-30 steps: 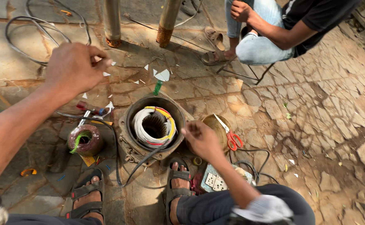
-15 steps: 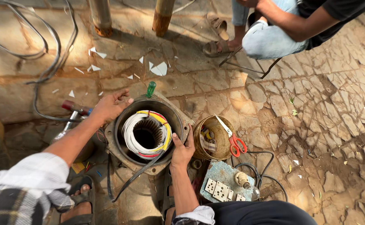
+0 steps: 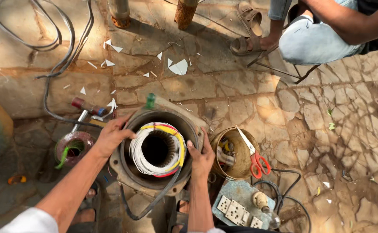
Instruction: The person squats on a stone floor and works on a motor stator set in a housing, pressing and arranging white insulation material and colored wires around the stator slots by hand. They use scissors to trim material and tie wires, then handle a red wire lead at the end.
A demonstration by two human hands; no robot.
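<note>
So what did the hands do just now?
The left hand came down from up in the air and took hold of the motor housing rim; the right hand slid onto the opposite rim. The housing, scissors and socket board stayed put.

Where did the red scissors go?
In the head view, the red-handled scissors lie across the rim of the round tin, just right of the right hand on the motor housing.
</note>
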